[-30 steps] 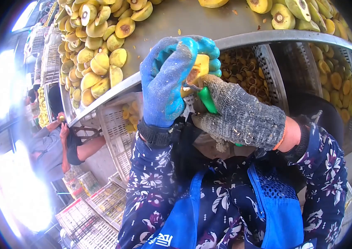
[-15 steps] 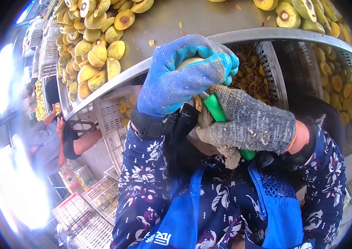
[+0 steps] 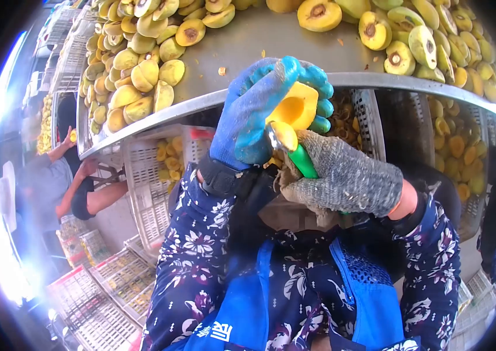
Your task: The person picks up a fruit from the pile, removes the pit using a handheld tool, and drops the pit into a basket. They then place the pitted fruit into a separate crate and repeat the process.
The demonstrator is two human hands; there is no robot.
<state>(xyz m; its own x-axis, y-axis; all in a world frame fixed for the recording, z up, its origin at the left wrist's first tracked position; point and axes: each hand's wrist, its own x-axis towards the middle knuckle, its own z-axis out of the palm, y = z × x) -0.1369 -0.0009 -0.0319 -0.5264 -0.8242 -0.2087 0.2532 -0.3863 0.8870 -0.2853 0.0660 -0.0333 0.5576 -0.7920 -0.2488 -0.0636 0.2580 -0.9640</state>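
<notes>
Two gloved hands are meeting in the upper middle of the frame. My left hand (image 3: 256,114), in a blue glove, is curling its fingers (image 3: 318,93) around a yellow fruit half (image 3: 296,106), cut face turned toward me and hollowed smooth at its centre. My right hand (image 3: 347,175), in a grey knitted glove, is clenching around the green handle (image 3: 303,160) of a small scooping tool; its metal tip is sitting just under the fruit half and carrying a yellow piece (image 3: 283,134) of flesh. Both hands are touching at the thumbs, just in front of the curved metal edge of the table (image 3: 271,35).

On that table, cut fruit halves (image 3: 136,70) are lying heaped in the upper left of the frame, and more halves with dark pits (image 3: 400,41) are spreading across the upper right. Below the table edge, behind my hands, a perforated crate of pits (image 3: 347,117) is standing, and a bin of yellow pieces (image 3: 455,146) is sitting at the right. My floral sleeves and blue apron (image 3: 248,304) are filling the lower middle. At the left edge, another person (image 3: 55,181) is reaching toward the table beside white plastic crates (image 3: 142,169).
</notes>
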